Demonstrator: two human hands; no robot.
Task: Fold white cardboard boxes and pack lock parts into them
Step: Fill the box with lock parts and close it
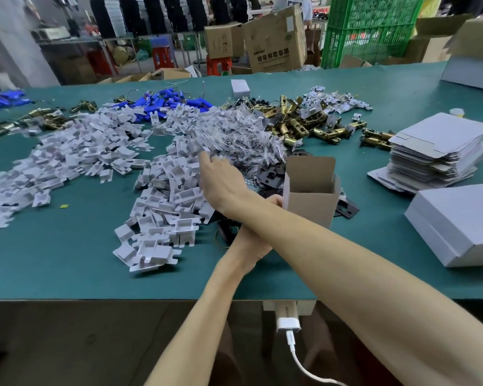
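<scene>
An open-topped white cardboard box [310, 207] stands upright on the green table [81, 268], its top flaps raised. My left hand [251, 246] holds the box's left side, with its fingers curled on the wall and most of the hand hidden under my right forearm. My right arm crosses over the left. My right hand [221, 179] reaches left of the box, fingers stretched onto a heap of white cardboard inserts [168, 201] beside clear bagged parts [243, 140]. Black plates [271, 176] lie behind the box.
Brass latch bolts [304, 121] and blue parts [165, 104] lie farther back. A stack of flat box blanks [435, 151] and a closed grey box [457, 224] sit at the right. A white charger [287, 321] hangs under the table's front edge. Cartons and a green crate stand beyond.
</scene>
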